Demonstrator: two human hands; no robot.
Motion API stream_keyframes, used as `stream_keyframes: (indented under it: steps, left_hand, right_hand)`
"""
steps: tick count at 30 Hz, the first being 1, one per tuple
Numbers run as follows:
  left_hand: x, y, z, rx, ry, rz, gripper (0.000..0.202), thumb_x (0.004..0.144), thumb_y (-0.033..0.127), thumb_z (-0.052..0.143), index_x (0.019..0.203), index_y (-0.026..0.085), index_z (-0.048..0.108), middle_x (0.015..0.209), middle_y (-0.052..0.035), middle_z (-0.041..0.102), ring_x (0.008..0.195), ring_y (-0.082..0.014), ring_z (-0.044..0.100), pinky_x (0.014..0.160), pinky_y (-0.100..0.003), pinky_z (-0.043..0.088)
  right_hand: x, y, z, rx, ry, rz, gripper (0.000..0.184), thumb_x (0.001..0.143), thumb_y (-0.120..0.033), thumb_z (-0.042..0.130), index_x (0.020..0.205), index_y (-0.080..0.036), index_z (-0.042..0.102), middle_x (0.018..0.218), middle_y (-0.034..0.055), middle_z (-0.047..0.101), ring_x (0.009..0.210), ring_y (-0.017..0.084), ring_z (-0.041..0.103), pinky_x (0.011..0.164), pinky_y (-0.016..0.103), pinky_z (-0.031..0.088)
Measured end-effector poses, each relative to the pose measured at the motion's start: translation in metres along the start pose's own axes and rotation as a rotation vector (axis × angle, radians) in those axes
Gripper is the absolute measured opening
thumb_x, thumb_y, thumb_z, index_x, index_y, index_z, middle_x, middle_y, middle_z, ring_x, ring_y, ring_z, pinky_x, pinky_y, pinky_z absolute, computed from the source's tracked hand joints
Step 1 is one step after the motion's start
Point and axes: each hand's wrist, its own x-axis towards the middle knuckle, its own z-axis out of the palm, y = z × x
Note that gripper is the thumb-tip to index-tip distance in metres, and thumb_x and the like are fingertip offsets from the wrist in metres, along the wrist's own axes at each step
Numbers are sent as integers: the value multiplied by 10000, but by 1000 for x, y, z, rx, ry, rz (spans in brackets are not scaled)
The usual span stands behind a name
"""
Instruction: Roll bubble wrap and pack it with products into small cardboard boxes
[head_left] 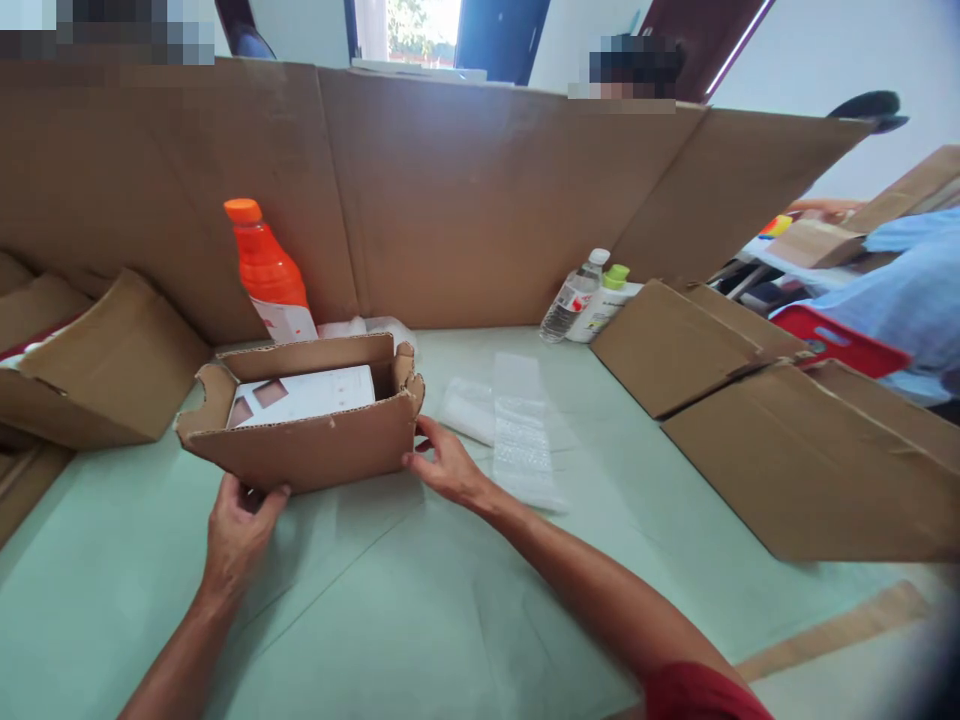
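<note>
An open cardboard box (330,447) is held between my two hands over the green table cover, its near left side raised a little. Inside it lies a white carton (322,392) with brown squares printed at its left end. My left hand (238,530) grips the lower front edge, thumb on the near wall and fingers partly hidden beneath. At the right end, my right hand (444,462) pinches the corner, its fingers curled behind. Clear bubble wrap (525,430) lies flat just right of that hand.
An orange bottle (271,270) stands behind the box. Against the cardboard partition (487,200) lean a water bottle (574,300) and a white bottle with a green cap (600,308). Cardboard bins (810,460) flank the right side, another bin (112,370) the left. People are beyond the partition.
</note>
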Motion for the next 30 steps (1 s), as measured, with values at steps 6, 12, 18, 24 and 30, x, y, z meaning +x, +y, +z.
stream_keyframes:
  steps: [6, 12, 18, 24, 30]
  left_hand:
    - [1, -15, 0, -132, 40, -26, 578, 559, 323, 796, 1067, 227, 537, 982, -3, 596, 950, -181, 589, 902, -313, 449]
    - [-7, -21, 2, -82, 39, 21, 491, 621, 325, 758, 1052, 237, 538, 969, -5, 587, 954, -191, 593, 907, -329, 440]
    - [-4, -28, 2, -45, 30, 9, 521, 624, 350, 761, 1081, 235, 540, 975, -11, 595, 956, -211, 593, 912, -357, 436]
    - [-4, -36, 0, -9, 41, 22, 537, 672, 376, 739, 1155, 239, 548, 1018, -24, 625, 966, -220, 608, 893, -365, 439]
    - [-1, -36, -6, 87, 14, 35, 444, 677, 446, 730, 1033, 227, 580, 919, -16, 642, 853, -212, 608, 816, -365, 463]
  right_hand:
    - [6, 23, -47, -809, 64, 85, 523, 785, -229, 740, 1283, -112, 630, 1484, 231, 526, 1312, 382, 513, 1066, 510, 395]
    - [52, 57, -89, -813, 229, 294, 225, 951, -234, 509, 973, -180, 726, 919, 106, 767, 878, 257, 682, 766, 320, 464]
    - [148, 48, -80, -684, 438, 153, 419, 1008, -268, 379, 1362, -169, 581, 1328, 138, 667, 1193, 287, 592, 997, 412, 437]
    - [148, 52, -65, -566, 346, 12, 478, 898, -310, 605, 1369, -232, 593, 1456, 102, 591, 1311, 295, 547, 1105, 514, 411]
    - [1, 64, -86, -525, 285, 24, 236, 910, -302, 572, 1073, -249, 734, 1195, 67, 745, 1157, 245, 672, 1036, 432, 510]
